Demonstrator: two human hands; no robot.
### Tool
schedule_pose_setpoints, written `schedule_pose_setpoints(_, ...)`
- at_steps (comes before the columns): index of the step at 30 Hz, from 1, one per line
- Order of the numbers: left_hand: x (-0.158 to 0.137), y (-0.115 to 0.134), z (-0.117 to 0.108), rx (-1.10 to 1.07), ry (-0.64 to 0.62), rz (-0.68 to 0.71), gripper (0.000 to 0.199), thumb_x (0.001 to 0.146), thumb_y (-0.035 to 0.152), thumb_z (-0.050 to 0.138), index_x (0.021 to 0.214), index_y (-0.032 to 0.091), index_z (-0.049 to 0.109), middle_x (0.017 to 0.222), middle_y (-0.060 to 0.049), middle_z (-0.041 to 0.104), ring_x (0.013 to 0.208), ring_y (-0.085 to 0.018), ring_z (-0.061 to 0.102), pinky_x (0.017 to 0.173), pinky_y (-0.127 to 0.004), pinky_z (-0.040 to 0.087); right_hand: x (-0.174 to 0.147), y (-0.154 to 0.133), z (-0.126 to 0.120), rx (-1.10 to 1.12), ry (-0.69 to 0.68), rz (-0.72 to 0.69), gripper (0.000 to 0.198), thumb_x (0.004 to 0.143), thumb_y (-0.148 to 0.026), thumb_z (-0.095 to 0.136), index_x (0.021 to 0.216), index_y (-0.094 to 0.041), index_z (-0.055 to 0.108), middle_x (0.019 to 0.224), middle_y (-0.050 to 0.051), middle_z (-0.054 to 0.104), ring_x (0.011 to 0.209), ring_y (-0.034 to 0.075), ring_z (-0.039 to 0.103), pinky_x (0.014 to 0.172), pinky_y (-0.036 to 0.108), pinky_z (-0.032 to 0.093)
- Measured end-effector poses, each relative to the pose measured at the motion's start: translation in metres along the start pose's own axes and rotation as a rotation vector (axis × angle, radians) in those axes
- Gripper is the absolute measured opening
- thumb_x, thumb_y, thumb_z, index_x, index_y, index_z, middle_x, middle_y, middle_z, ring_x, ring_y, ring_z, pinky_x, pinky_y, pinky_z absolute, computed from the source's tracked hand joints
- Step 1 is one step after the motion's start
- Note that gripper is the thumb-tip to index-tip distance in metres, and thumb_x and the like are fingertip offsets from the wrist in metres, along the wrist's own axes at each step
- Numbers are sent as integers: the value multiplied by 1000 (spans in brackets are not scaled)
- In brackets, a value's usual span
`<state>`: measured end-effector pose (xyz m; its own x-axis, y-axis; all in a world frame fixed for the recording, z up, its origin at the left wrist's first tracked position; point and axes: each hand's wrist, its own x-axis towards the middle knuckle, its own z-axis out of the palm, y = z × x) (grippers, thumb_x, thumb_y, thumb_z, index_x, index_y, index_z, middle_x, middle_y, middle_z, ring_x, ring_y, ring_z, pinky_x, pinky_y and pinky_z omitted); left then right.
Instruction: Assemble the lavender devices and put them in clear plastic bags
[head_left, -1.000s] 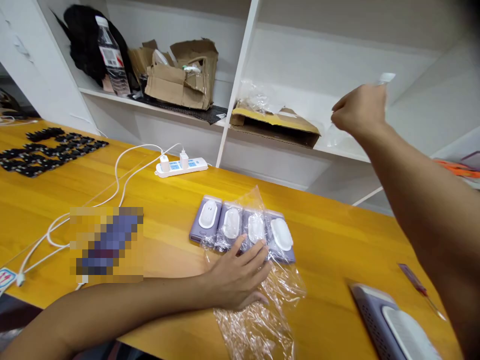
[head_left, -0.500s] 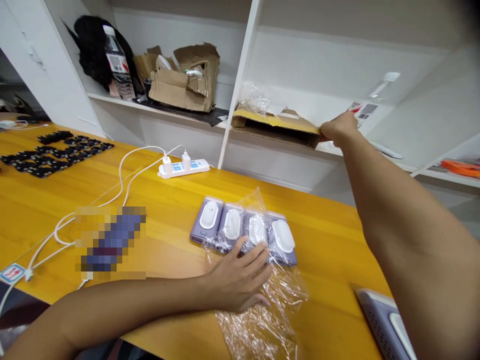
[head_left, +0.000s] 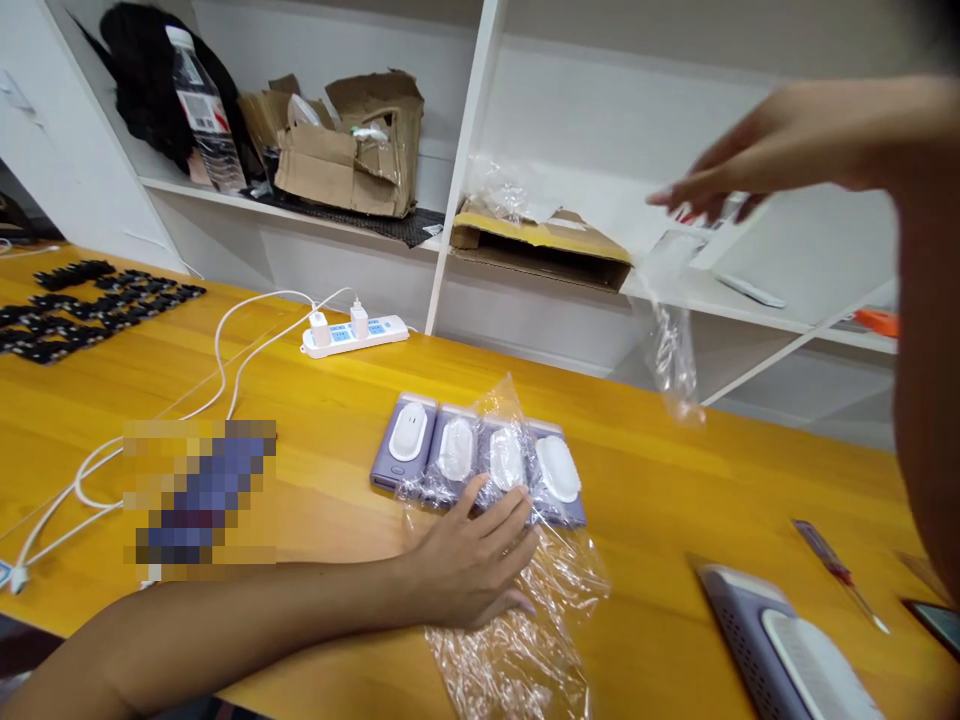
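Observation:
My left hand point(head_left: 480, 555) lies flat with fingers spread on a crumpled clear plastic bag point(head_left: 517, 650). Under and beside that bag, several purple-grey devices with white oval pieces on top stand in a row; the leftmost device point(head_left: 390, 465) is uncovered. My right hand point(head_left: 757, 160) is raised in front of the shelf, its fingers stretched out and nothing visibly held. Below it, another clear plastic bag point(head_left: 671, 350), blurred, hangs or drops in front of the shelf edge. A flattened cardboard box point(head_left: 540, 245) sits on the shelf to the left of this hand.
On the table are a white power strip point(head_left: 356, 335) with cables, a screwdriver point(head_left: 832, 560), another purple device point(head_left: 750, 640), black small parts point(head_left: 97, 310) and a pixelated item point(head_left: 206, 490). The shelf holds a bottle point(head_left: 206, 115) and a torn carton point(head_left: 337, 165).
My right hand has left the cardboard box and moved up and right, its fingers now stretched out. A clear bag now shows below it. My left hand stays on the bag.

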<state>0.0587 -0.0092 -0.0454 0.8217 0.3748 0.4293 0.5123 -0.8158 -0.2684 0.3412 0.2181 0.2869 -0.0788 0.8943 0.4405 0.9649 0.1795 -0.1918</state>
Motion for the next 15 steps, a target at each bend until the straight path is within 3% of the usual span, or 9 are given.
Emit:
schedule_pose_setpoints(4,0,-1,-1,-2,1,2,69,114,61,34,150,9,61,162,-25,56,160,-41,40,129,-67,24,13,-68,31,11,-82,-98,79,108,-39,25,122,30,60,164,44,32,116,24,77,77,20,48)
schedule_pose_setpoints(6,0,0,-1,3,3,3,69,114,61,33,151,8,60,162,-25,56,159,-40,41,130,-67,24,26,-101,53,85,-133,-229,76,105,-41,41,135,28,54,166,42,32,113,22,77,80,20,49)
schedule_pose_setpoints(8,0,0,-2,13,3,-2,70,114,61,32,151,8,60,162,-24,56,159,-39,42,131,-65,23,41,-125,76,84,-65,-315,77,103,-40,55,141,26,49,167,44,28,124,29,74,86,23,52)
schedule_pose_setpoints(11,0,1,-3,27,3,-11,69,114,61,32,151,9,61,162,-24,56,159,-39,42,131,-64,23,61,-143,106,-99,53,-282,58,97,-30,71,123,21,63,149,34,60,138,34,63,104,41,52)
schedule_pose_setpoints(13,0,2,-3,31,1,-14,68,114,60,34,151,10,61,163,-23,56,160,-39,41,131,-64,24,65,-145,113,-177,83,-196,40,100,-22,63,104,17,69,132,28,72,131,32,68,98,46,53)
schedule_pose_setpoints(15,0,1,-4,34,-2,-11,67,114,60,36,151,11,62,163,-23,56,160,-39,41,131,-64,24,54,-143,107,-188,172,-224,45,104,-27,55,91,14,70,123,27,75,124,33,72,91,49,52)
